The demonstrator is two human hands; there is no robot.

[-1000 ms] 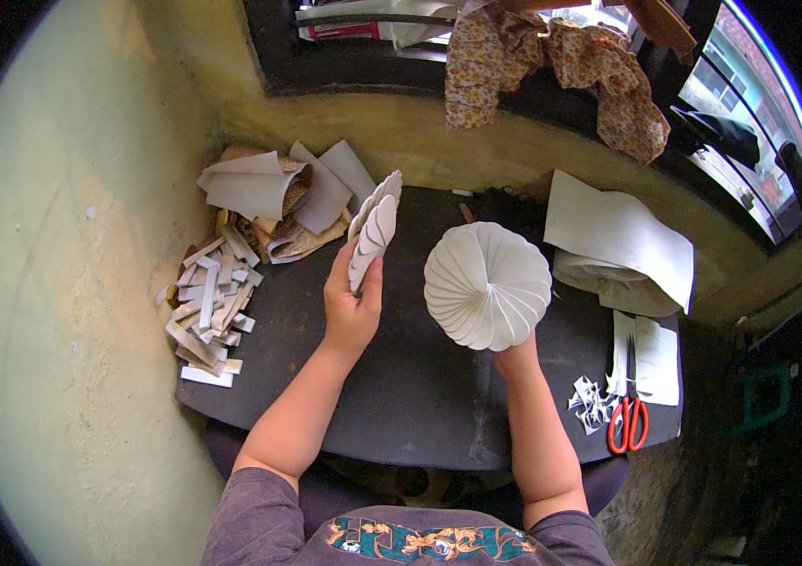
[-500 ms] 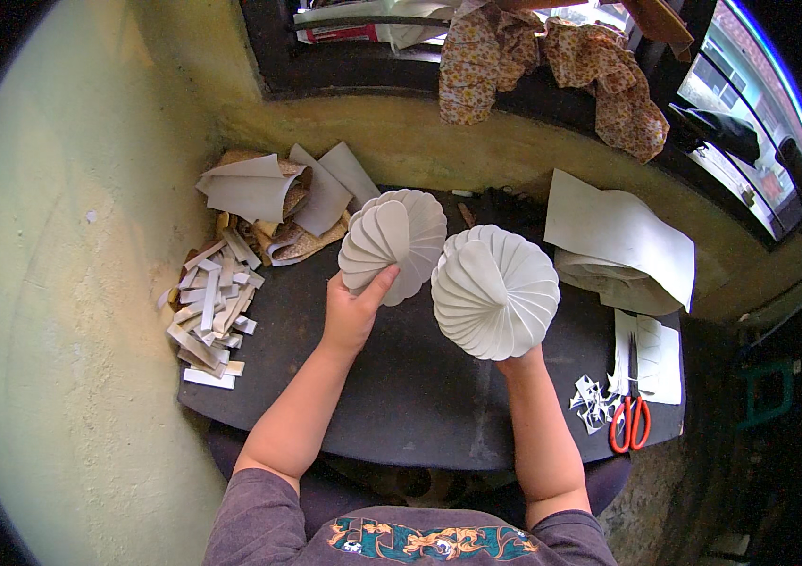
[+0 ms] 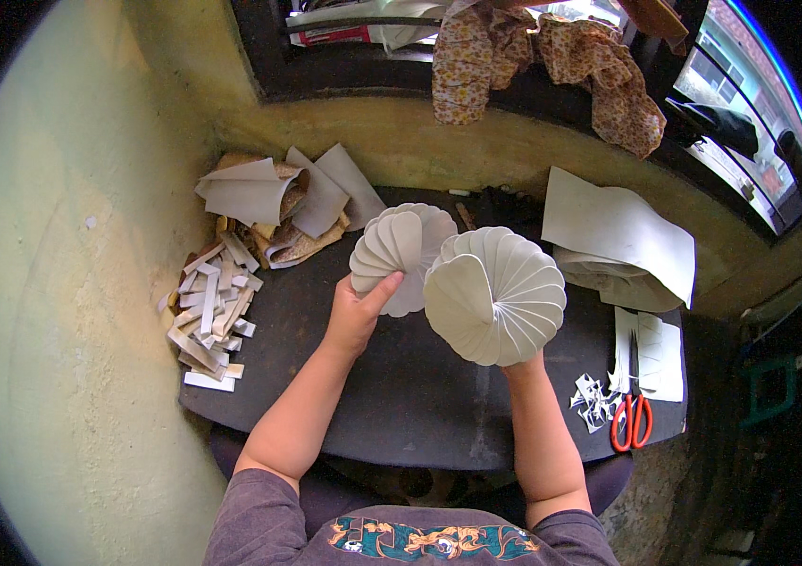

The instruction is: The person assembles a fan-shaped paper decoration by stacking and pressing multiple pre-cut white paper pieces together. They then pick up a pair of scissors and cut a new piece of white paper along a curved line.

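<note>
Over a dark table [image 3: 401, 415], a person holds up two white fanned-paper rosettes side by side, edges touching. The larger rosette [image 3: 495, 294] sits on the right hand [image 3: 520, 364], which is mostly hidden beneath it, so its grip cannot be told. The smaller rosette [image 3: 399, 253] is pinched at its lower edge by the closed left hand [image 3: 356, 316], thumb in front. Both look light, springy and easily creased, best held near the centre folds. Orange-handled scissors [image 3: 629, 420] lie at right.

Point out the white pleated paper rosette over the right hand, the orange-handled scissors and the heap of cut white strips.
white pleated paper rosette [image 3: 495, 294], head view, folded face
orange-handled scissors [image 3: 630, 422], head view, handles
cut white strips [image 3: 209, 307], head view, heap's middle
</note>
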